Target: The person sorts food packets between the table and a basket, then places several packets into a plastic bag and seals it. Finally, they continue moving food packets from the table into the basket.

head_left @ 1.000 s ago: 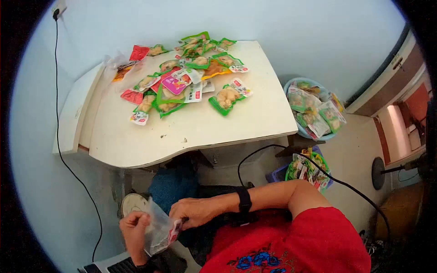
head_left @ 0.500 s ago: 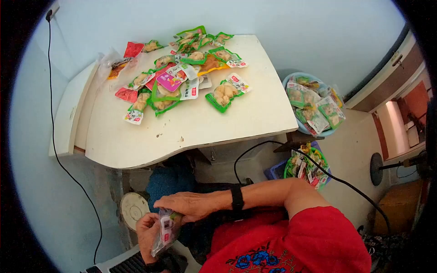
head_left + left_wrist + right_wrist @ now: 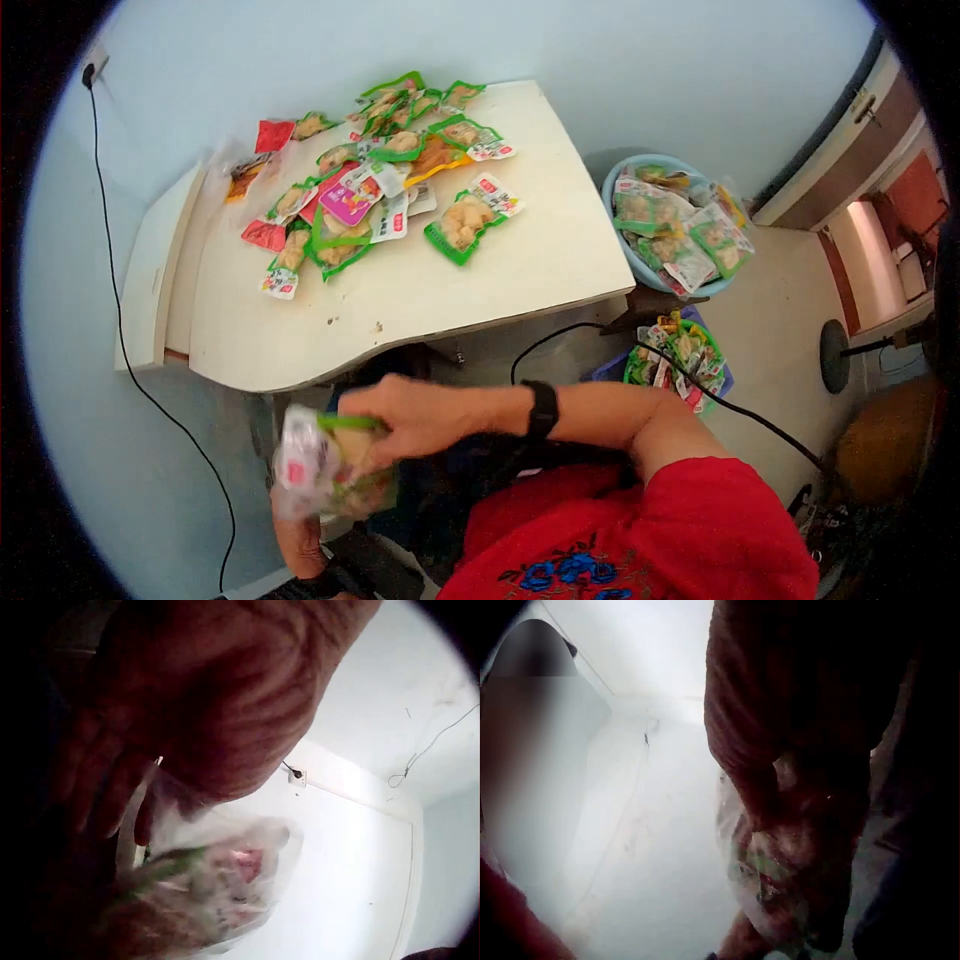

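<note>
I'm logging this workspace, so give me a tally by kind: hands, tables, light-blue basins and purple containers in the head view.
Hands (left hand, right hand): 2
Table: 1
Light-blue basin: 1
Purple container: 1
Total: 5

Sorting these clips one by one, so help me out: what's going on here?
A person's right hand grips a green-edged food packet with clear plastic around it, in front of the white table. The left hand is close by; its grip is unclear. Similar packets lie on the table, and others sit in a blue basin beside it.
</note>
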The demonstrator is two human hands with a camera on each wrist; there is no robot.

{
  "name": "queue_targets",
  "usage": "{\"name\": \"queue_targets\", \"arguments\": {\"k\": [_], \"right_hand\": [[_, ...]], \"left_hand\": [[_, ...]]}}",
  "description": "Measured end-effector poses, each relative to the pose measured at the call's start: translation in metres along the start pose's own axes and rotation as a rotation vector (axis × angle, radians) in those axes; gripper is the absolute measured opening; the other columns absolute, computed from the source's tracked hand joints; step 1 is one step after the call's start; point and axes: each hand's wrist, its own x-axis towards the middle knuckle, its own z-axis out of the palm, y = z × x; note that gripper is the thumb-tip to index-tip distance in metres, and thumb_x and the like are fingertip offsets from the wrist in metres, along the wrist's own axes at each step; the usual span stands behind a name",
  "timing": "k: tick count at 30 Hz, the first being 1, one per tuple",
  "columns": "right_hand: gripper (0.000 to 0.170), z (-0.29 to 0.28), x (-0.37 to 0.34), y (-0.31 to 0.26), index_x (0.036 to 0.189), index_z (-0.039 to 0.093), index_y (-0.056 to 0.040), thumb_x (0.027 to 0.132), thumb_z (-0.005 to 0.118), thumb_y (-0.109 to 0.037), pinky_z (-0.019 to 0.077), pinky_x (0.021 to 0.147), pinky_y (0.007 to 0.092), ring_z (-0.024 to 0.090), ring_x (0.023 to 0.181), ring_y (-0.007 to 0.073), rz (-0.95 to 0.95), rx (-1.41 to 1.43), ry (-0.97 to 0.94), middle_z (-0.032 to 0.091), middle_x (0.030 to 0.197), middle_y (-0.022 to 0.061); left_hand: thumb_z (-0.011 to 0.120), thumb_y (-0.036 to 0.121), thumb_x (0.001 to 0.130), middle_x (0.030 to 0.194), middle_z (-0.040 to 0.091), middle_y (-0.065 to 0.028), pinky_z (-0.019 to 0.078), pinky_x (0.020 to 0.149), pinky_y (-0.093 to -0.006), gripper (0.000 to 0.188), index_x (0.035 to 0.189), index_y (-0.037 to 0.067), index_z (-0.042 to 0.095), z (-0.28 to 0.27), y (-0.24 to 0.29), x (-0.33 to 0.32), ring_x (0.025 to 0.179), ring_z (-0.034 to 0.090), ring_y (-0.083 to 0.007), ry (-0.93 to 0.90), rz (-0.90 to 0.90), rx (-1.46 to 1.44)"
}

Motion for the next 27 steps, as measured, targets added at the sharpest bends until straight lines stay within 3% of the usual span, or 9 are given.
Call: {"name": "queue_targets", "arguments": {"k": [1, 2, 4, 7, 11, 13, 21, 23, 27], "right_hand": [[0.034, -0.022, -0.001, -0.010, 0.096, 0.057, -0.0011, 0.081, 0.073, -0.027, 0.0494, 0.067, 0.0365, 0.064, 0.079, 0.0281, 0.015, -0.052, 0.070, 0.063, 0.085, 0.0168], [0.032, -0.044, -0.004, -0.017, 0.099, 0.058, -0.0009, 0.081, 0.073, -0.024, 0.0507, 0.071, 0.0339, 0.065, 0.082, 0.0238, 0.032, -0.105, 0.139, 0.066, 0.088, 0.0138], [0.045, -0.086, -0.019, -0.022, 0.122, 0.057, -0.0033, 0.083, 0.075, -0.015, 0.0537, 0.072, 0.0307, 0.064, 0.083, 0.0147, 0.001, 0.279, 0.340, 0.066, 0.106, 0.0041], [0.040, -0.152, -0.060, -0.063, 0.124, 0.055, -0.0026, 0.087, 0.067, -0.005, 0.0539, 0.073, 0.0247, 0.064, 0.087, 0.0103, 0.056, 0.408, 0.792, 0.065, 0.107, 0.0057], [0.031, -0.214, -0.127, -0.074, 0.121, 0.056, -0.0002, 0.091, 0.061, -0.003, 0.0530, 0.087, 0.0308, 0.063, 0.096, 0.0153, -0.166, 0.405, 1.281, 0.064, 0.110, 0.0060], [0.027, -0.239, -0.180, -0.055, 0.120, 0.057, -0.0008, 0.093, 0.060, -0.005, 0.0512, 0.092, 0.0330, 0.063, 0.101, 0.0183, -0.233, 0.378, 1.386, 0.063, 0.115, 0.0062], [0.031, -0.286, -0.360, 0.018, 0.125, 0.054, 0.0004, 0.095, 0.057, -0.004, 0.0546, 0.089, 0.0413, 0.062, 0.103, 0.0245, -0.063, 0.486, 1.848, 0.062, 0.119, 0.0113], [0.026, -0.302, -0.393, 0.035, 0.120, 0.057, -0.0025, 0.095, 0.061, -0.011, 0.0535, 0.087, 0.0368, 0.062, 0.095, 0.0209, -0.085, 0.433, 1.808, 0.063, 0.106, 0.0061], [0.034, -0.331, -0.399, 0.033, 0.123, 0.053, 0.0022, 0.094, 0.063, -0.013, 0.0516, 0.092, 0.0442, 0.059, 0.109, 0.0263, -0.139, 0.550, 1.727, 0.059, 0.121, 0.0117]], "left_hand": [[0.056, 0.028, 0.098, 0.105, 0.068, -0.0162, 0.0561, 0.083, -0.0391, 0.036, 0.110, -0.006, 0.062, 0.011, 0.001, 0.003, 0.094, 0.068, -0.0257, 0.051, 0.046, -0.080], [0.056, 0.032, 0.098, 0.104, 0.068, -0.0165, 0.0559, 0.083, -0.0394, 0.039, 0.109, -0.006, 0.062, 0.017, 0.005, 0.006, 0.094, 0.068, -0.0261, -0.100, 0.064, 0.013], [0.055, 0.038, 0.098, 0.103, 0.068, -0.0169, 0.0553, 0.083, -0.0399, 0.046, 0.108, -0.006, 0.062, 0.030, 0.014, 0.012, 0.093, 0.068, -0.0269, -0.398, 0.102, 0.196], [0.053, 0.043, 0.098, 0.098, 0.068, -0.0160, 0.0547, 0.083, -0.0377, 0.049, 0.103, -0.005, 0.062, 0.063, 0.011, 0.014, 0.091, 0.068, -0.0254, -0.458, 0.093, 0.261], [0.048, 0.035, 0.102, 0.097, 0.069, -0.0160, 0.0549, 0.081, -0.0353, 0.043, 0.101, -0.005, 0.064, 0.084, 0.005, 0.018, 0.089, 0.068, -0.0239, -0.508, 0.070, 0.357], [0.049, 0.034, 0.102, 0.095, 0.070, -0.0155, 0.0549, 0.080, -0.0346, 0.042, 0.100, -0.005, 0.065, 0.090, 0.003, 0.020, 0.088, 0.068, -0.0228, -0.501, 0.049, 0.399], [0.049, 0.032, 0.103, 0.093, 0.070, -0.0147, 0.0545, 0.079, -0.0327, 0.039, 0.099, -0.004, 0.065, 0.096, -0.004, 0.020, 0.085, 0.068, -0.0210, -0.412, -0.015, 0.428], [0.049, 0.032, 0.103, 0.093, 0.070, -0.0146, 0.0545, 0.078, -0.0325, 0.039, 0.099, -0.004, 0.065, 0.096, -0.006, 0.022, 0.085, 0.068, -0.0208, -0.413, -0.017, 0.438], [0.048, 0.031, 0.103, 0.093, 0.070, -0.0141, 0.0545, 0.078, -0.0324, 0.038, 0.099, -0.004, 0.065, 0.102, -0.003, 0.020, 0.085, 0.068, -0.0203, -0.398, -0.043, 0.443]]}}
